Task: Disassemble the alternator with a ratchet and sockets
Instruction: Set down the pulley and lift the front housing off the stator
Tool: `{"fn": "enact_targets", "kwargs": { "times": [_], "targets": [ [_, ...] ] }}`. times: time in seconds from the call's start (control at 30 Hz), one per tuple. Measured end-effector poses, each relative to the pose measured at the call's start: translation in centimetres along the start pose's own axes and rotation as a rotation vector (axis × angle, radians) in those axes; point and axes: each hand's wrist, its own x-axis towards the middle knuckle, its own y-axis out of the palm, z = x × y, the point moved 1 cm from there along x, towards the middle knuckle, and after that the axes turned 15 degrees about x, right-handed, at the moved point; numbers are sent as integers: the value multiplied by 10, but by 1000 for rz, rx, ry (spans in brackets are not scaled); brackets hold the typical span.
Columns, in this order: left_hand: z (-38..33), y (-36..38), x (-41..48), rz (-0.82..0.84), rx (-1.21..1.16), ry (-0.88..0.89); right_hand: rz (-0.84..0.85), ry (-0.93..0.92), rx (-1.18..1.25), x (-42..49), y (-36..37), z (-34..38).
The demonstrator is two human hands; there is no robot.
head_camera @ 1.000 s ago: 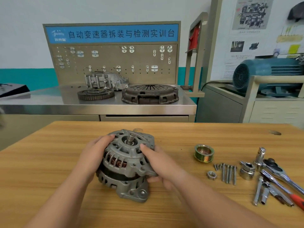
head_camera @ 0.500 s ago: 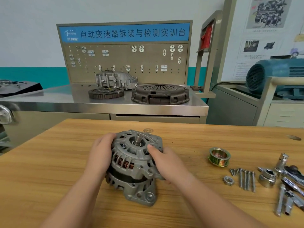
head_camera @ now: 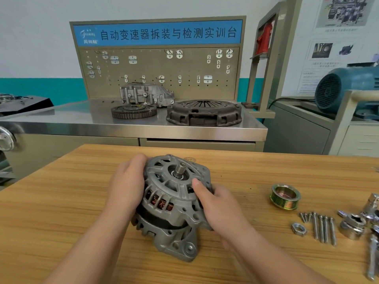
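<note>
The grey alternator (head_camera: 172, 193) stands tilted on the wooden table (head_camera: 61, 212), shaft end up, copper windings showing through its slots. My left hand (head_camera: 127, 185) grips its left side. My right hand (head_camera: 217, 206) grips its right side, thumb on the front housing. To the right lie the removed pulley (head_camera: 285, 196), a nut (head_camera: 299, 229), several long bolts (head_camera: 322, 226) and a socket (head_camera: 352, 226). Chrome ratchet parts (head_camera: 373, 249) lie at the right edge, mostly cut off.
Behind the table stands a steel bench (head_camera: 131, 128) with a pegboard (head_camera: 160, 72), a flywheel gear (head_camera: 133, 111), a clutch cover (head_camera: 204, 112) and a gearbox casing (head_camera: 146, 94). A blue motor (head_camera: 344, 87) sits at the right.
The view has shifted left, so the tools slid toward the right edge. Both hands keep hold of the alternator, which stays in place on the table.
</note>
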Motion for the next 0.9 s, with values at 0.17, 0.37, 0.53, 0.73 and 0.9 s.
{"fn": "enact_targets", "kwargs": {
  "times": [0.17, 0.37, 0.53, 0.73, 0.9],
  "targets": [
    [5, 2, -9, 15, 17, -34, 29, 27, -86, -1, -6, 3],
    [7, 5, -15, -21, -40, -51, 14, 90, -196, -2, -9, 11],
    [11, 2, -17, 55, 5, -23, 50, -103, -746, -6, -11, 24],
    [12, -14, -8, 362, 34, -98, 214, -380, -928, -14, 15, 37],
    [25, -27, -4, 475, 157, -189, 313, -341, -916, -9, 18, 34]
  ]
}}
